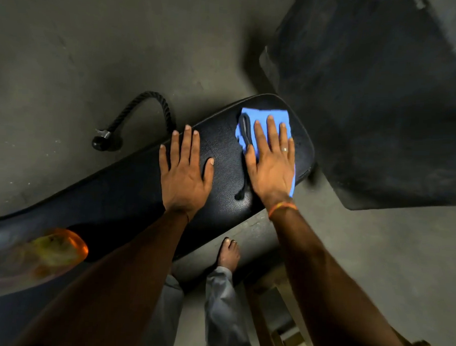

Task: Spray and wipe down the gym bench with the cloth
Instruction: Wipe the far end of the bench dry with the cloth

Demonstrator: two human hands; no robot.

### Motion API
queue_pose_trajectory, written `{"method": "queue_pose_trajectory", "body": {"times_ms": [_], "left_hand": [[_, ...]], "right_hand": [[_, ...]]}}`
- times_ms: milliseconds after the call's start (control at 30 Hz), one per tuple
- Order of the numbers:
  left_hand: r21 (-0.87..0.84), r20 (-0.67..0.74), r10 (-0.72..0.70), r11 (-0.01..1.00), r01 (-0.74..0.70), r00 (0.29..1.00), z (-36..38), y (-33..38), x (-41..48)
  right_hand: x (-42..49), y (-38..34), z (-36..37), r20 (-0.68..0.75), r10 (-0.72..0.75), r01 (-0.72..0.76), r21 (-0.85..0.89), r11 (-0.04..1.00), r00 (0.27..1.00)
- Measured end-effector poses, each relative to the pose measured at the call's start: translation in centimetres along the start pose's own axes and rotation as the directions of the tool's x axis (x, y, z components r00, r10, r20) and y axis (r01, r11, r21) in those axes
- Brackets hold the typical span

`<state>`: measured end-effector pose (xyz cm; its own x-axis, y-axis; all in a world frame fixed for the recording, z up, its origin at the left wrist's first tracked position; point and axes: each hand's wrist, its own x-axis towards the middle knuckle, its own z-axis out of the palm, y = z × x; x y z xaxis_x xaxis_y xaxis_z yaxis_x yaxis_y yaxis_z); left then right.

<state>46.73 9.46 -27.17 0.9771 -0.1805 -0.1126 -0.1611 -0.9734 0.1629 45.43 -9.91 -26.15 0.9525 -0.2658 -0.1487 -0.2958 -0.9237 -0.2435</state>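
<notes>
A black padded gym bench [132,189] runs from the lower left up to the right. On its far right end lies a blue cloth [266,117] with a dark loop on its left edge. My right hand [270,159] presses flat on the cloth, fingers straight. To the left of it, my left hand [185,171] rests flat on the bare pad with fingers spread. A blurred orange and yellow object [59,246], possibly the spray bottle, sits on the bench at the lower left.
A black rope handle [146,111] with a metal clip lies on the concrete floor beyond the bench. A large dark mat or block [376,101] fills the upper right. My bare foot [228,254] stands below the bench, and a wooden frame [290,332] shows at bottom right.
</notes>
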Motion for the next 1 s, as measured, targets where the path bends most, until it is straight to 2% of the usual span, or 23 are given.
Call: {"method": "queue_pose_trajectory", "body": {"times_ms": [167, 367, 500, 600, 700, 867, 933, 1000], "left_hand": [[-0.003, -0.024, -0.001, 1.000, 0.001, 1.000, 0.0, -0.1, 0.0], [-0.003, -0.037, -0.005, 1.000, 0.005, 0.999, -0.1, 0.1, 0.0], [0.000, -0.023, -0.010, 1.000, 0.010, 1.000, 0.0, 0.1, 0.0], [-0.001, -0.023, -0.015, 1.000, 0.015, 1.000, 0.0, 0.0, 0.0], [-0.006, -0.011, -0.011, 1.000, 0.011, 1.000, -0.2, 0.1, 0.0], [-0.010, -0.010, -0.007, 1.000, 0.007, 1.000, -0.4, 0.2, 0.0], [-0.004, -0.009, -0.009, 1.000, 0.009, 1.000, -0.4, 0.2, 0.0], [-0.002, -0.009, -0.009, 1.000, 0.009, 1.000, -0.3, 0.2, 0.1]], "right_hand": [[4.5, 0.4, -0.4, -0.010, -0.004, 0.004, 0.014, 1.000, 1.000], [-3.9, 2.9, -0.8, -0.038, -0.045, 0.046, 0.027, 0.999, 0.998], [1.4, 1.7, -0.7, -0.016, -0.001, 0.001, -0.005, 1.000, 1.000], [7.1, 1.4, -0.9, 0.031, 0.020, -0.020, 0.026, 0.999, 0.999], [9.0, 2.6, -1.3, 0.046, 0.045, -0.048, 0.071, 0.996, 0.998], [-0.3, 3.6, -1.2, -0.078, 0.264, -0.253, 0.126, 0.959, 0.961], [-3.5, 2.9, -0.8, -0.084, 0.288, -0.278, 0.109, 0.954, 0.954], [-2.9, 2.7, -0.6, -0.063, 0.281, -0.278, 0.051, 0.959, 0.958]]}}
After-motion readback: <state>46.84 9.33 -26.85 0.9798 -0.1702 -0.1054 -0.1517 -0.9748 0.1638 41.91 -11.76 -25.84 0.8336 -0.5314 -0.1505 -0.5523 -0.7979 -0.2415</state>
